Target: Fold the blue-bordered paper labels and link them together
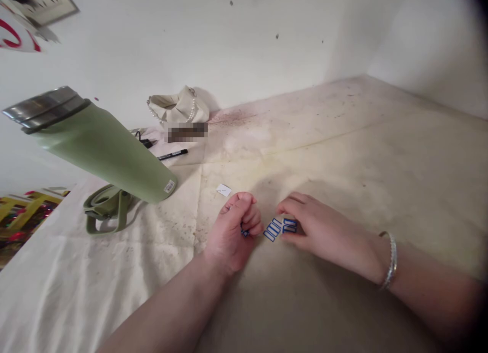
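Left grip (233, 230) curls round blue pieces (244, 232); right grip (313, 222) flanks blue-edged tiles (290, 225), hold unclear.

Left hand (235, 231) curled round a blue piece (244, 231); right hand (310, 221) has fingertips at blue-rimmed rectangles (290, 225). Green tumbler (107, 147) left, pale bag (179, 109) far left.

Table (373, 139) is covered with a stained cream cloth (76, 287), kinda rumpled near left. A green tumbler (107, 144) and green looped piece (109, 208) are parked left, a pale bag (183, 106) and black pen (174, 154) farther back. A white card (223, 190) is set mid-table; nearer and right, some blue-edged pieces (271, 231) seem laid down, partly hidden tho.
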Available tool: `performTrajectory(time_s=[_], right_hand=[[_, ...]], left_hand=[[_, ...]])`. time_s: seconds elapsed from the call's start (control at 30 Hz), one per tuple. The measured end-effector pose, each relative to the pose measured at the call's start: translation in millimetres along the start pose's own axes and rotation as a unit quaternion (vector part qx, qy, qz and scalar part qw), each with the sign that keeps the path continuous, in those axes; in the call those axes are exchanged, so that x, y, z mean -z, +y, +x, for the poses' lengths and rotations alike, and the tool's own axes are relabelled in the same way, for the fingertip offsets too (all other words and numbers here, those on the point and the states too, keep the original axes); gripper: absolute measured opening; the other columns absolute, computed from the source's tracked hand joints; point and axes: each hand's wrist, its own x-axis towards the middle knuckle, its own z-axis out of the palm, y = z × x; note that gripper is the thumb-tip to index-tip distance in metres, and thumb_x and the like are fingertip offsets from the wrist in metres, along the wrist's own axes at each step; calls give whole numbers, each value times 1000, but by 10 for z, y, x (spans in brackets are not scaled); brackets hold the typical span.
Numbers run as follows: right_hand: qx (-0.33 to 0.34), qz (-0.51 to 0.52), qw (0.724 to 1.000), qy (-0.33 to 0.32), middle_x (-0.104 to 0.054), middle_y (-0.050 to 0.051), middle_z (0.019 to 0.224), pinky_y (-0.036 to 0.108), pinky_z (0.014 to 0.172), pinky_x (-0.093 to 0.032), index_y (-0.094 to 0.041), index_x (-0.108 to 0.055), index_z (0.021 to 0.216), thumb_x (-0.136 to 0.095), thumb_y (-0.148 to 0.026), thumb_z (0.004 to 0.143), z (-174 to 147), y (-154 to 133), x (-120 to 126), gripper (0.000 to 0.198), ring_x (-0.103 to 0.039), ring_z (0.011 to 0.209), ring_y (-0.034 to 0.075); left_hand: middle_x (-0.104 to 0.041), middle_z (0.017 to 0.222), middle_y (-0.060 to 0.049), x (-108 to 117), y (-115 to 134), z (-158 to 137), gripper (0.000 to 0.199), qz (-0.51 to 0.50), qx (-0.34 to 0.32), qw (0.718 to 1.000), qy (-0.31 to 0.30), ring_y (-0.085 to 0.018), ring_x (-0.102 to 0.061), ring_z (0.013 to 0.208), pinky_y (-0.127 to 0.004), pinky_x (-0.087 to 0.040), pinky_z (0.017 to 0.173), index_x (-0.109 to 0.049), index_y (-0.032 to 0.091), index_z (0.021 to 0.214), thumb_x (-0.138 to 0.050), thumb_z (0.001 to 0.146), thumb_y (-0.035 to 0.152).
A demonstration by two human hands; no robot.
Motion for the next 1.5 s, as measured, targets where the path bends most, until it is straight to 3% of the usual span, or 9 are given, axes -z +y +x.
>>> performTrajectory(time_s=[0.37,0.57,0.67,0.9,1.07,1.17,1.27,1.37,1.5], right_hand=[[2,-40,999,-27,-56,3,78,29,66,-39,-19,-49,67,-58,-9,72,-11,-63,31,14,-51,75,17],[-96,166,980,-41,-50,-3,61,25,51,-32,-21,-51,70,-50,-31,83,-5,-128,97,17,-42,56,11],[-118,323,939,-27,-50,-4,67,24,51,-34,-22,-53,82,-45,-33,86,0,-139,83,14,-41,54,8],[-155,615,772,-31,-58,-2,86,26,67,-47,-22,-52,86,-59,-29,81,-1,-167,-104,11,-55,73,10],[-179,686,706,-3,-58,-2,86,27,75,-48,-20,-53,79,-67,-25,75,4,-219,-156,16,-57,79,10],[-190,669,718,4,-59,0,89,28,74,-48,-20,-54,84,-68,-23,73,7,-235,-171,18,-58,83,13],[-184,612,769,1,-57,-1,84,27,66,-46,-20,-52,84,-64,-26,76,-4,-231,-187,15,-55,73,11],[-182,549,815,-1,-55,-2,76,27,62,-43,-19,-51,85,-56,-32,81,-12,-224,-160,14,-52,65,10],[-177,413,892,47,-47,-4,62,27,56,-38,-21,-49,82,-46,-37,86,9,-191,-54,17,-45,57,11]], left_hand=[[-22,55,6,9,-10,11,20,12,7,1000,-2,-5,-19,48,-20,-19,47,-50,14,74,-49,89,28],[-35,57,3,-7,-7,5,24,-6,10,1000,7,-7,-30,51,-22,-29,51,-52,16,75,-45,89,34],[-40,60,1,-38,-2,-6,33,-6,18,1000,10,-8,-35,52,-23,-34,54,-54,16,75,-39,90,42],[-52,70,0,12,-104,-39,50,34,3,999,-27,-10,-49,61,-25,-41,61,-56,17,92,-52,76,64],[-58,79,-1,50,-130,-69,44,142,-12,985,-98,-11,-55,72,-25,-41,69,-51,20,106,-71,72,40],[-58,86,-2,9,-131,-85,38,224,-27,970,-91,-9,-53,71,-24,-42,68,-53,18,104,-72,73,28],[-57,78,-1,-35,-151,-84,26,243,-22,968,-65,-8,-51,62,-24,-41,62,-54,17,99,-65,79,29],[-57,67,-2,-57,-155,-64,17,211,-17,977,-36,-11,-54,60,-27,-43,62,-58,15,93,-55,84,29],[-66,86,-8,-62,-90,-10,17,119,-43,990,59,-16,-62,79,-32,-47,78,-62,14,94,-55,82,24]])
